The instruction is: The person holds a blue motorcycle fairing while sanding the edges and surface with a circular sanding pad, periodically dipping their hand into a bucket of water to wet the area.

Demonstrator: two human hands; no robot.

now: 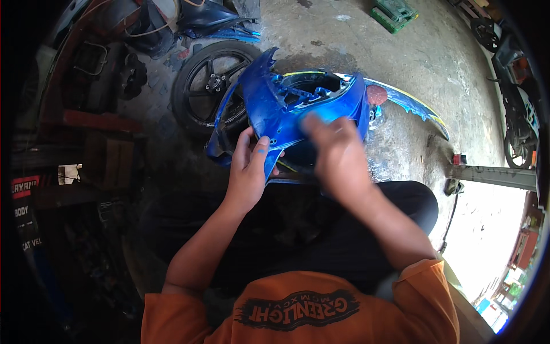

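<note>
- Blue panel [260, 112], held beyond the lap's [395, 209] far edge, above the floor [321, 34]: likely light, stiff plastic, perhaps slick; its thin jagged tips [266, 62] could snap, so the solid near edge seems the safer hold.
- Left hand [249, 163]: clamped on that near edge, thumb on top.
- Right hand [338, 146]: blurred over the panel's face; cannot tell whether it grips anything.
- Orange shirt [298, 279]: lettering on a dark patch.
- Sign [24, 200], far left: white lettering on red and black.

What looked like a motorcycle workshop [344, 49], a loose wheel [216, 83] lay upper left of centre, a blue fairing [327, 108] showed near centre, a motorcycle [514, 103] stood far right
</note>
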